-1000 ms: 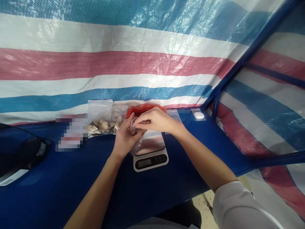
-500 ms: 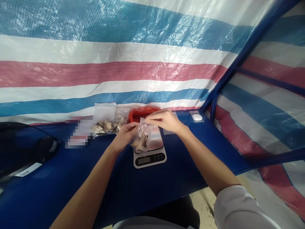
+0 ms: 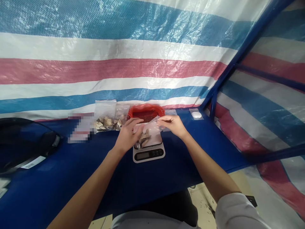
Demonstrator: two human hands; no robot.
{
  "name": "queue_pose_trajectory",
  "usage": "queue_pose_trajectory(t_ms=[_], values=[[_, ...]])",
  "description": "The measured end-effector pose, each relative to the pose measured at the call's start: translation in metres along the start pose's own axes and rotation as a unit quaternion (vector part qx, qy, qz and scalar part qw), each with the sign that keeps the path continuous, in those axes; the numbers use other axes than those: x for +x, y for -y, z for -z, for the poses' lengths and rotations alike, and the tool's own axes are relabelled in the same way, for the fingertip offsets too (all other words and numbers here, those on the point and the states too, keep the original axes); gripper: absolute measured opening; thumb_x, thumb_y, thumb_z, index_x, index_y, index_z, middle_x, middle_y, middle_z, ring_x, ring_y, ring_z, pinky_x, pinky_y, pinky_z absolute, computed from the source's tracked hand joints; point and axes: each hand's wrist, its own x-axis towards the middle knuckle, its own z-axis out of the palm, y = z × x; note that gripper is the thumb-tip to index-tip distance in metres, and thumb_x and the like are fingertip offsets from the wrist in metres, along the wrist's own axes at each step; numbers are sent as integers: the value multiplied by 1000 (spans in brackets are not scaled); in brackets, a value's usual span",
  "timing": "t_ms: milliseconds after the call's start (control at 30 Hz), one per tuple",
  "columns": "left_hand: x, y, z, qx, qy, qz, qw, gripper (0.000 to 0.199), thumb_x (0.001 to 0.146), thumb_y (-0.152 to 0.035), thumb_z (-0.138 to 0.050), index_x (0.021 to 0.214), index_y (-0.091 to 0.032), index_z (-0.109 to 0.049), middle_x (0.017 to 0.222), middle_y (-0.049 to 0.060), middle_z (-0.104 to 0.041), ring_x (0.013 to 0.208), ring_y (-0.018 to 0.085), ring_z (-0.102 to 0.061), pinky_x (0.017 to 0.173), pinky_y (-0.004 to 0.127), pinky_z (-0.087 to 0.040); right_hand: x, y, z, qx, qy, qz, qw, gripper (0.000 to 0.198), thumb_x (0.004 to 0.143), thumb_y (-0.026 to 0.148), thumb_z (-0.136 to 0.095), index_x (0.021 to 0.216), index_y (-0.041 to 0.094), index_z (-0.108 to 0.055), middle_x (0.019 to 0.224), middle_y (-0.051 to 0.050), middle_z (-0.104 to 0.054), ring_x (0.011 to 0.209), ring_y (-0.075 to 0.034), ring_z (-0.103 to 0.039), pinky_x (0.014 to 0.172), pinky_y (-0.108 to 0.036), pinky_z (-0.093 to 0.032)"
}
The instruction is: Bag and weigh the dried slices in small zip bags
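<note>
A clear plastic bag (image 3: pixel 144 139) with brownish dried pieces in it slants over the kitchen scale (image 3: pixel 150 155). My right hand (image 3: pixel 173 124) pinches the bag's upper right end. Beside the bag's left side is my left hand (image 3: pixel 128 133), its fingers and thumb apart; whether a fingertip touches the plastic I cannot tell. The scale has a white body, a pale weighing plate and a dark panel with a small display. Just behind it stands an open red plastic bag (image 3: pixel 146 108) with dark contents.
Left of the red bag, filled clear bags (image 3: pixel 106 122) lean at the striped sheet (image 3: pixel 114 71). A black item (image 3: pixel 28 146) lies far left on the blue table (image 3: pixel 114 190). A white oval object (image 3: pixel 196 114) rests back right. Blue frame bars (image 3: pixel 228 76) rise at right.
The left hand's fingers have come off the bag's top and spread. My right hand has moved slightly right and down, tilting the bag over the scale plate.
</note>
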Motion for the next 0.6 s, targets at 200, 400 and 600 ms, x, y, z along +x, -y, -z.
queue_pose_trajectory(t_ms=[200, 400, 600], values=[[-30, 7, -6, 86, 74, -85, 990, 35, 95, -41, -58, 120, -19, -67, 123, 13, -70, 114, 28, -66, 101, 45, -54, -17, -19, -2, 67, -58, -70, 994, 29, 68, 47, -82, 77, 20, -79, 75, -1, -74, 59, -14, -61, 61, -29, -55], [-26, 24, -8, 84, 120, -80, 986, 39, 98, -44, -52, 123, -19, -68, 129, 13, -68, 120, 29, -64, 106, 48, -51, -23, -25, 3, 77, -49, -128, 988, 33, 61, 49, -85, 78, 21, -79, 80, -3, -76, 76, -21, -71, 68, -34, -61], [-29, 30, 2, 84, 87, -90, 989, 38, 98, -42, -52, 123, -18, -68, 129, 14, -68, 122, 28, -63, 108, 47, -50, -29, -29, 18, 76, -46, -146, 985, 40, 59, 50, -86, 87, 21, -80, 89, -4, -78, 88, -26, -73, 76, -39, -64]])
